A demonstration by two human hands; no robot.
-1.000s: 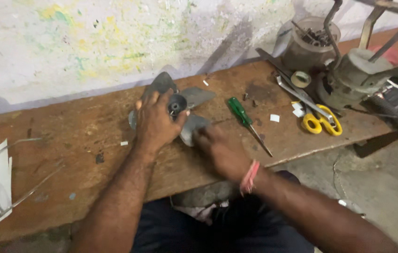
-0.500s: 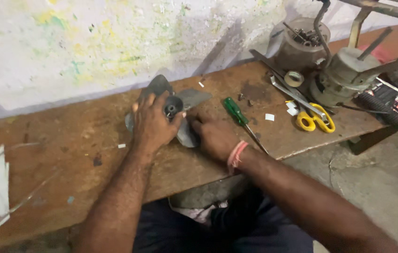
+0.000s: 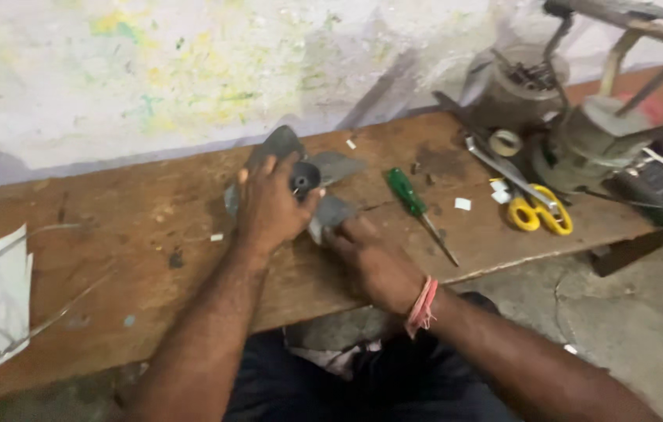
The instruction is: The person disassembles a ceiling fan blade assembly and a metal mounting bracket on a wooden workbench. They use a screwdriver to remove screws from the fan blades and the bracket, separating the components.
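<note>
A grey fan blade with a dark round hub lies on the wooden bench near the wall. My left hand presses down flat over its hub and left blades. My right hand grips the lower right blade at its edge, and a red thread band circles that wrist. A green-handled screwdriver lies just right of the blade, untouched.
Yellow-handled scissors, a roll of tape, a metal wrench and two grey motor housings crowd the bench's right end. A white paper with bent wire lies at the left end. Small white scraps dot the wood.
The view has drifted slightly. My right hand has slid up against the blade's lower edge. My left hand stays on the hub.
</note>
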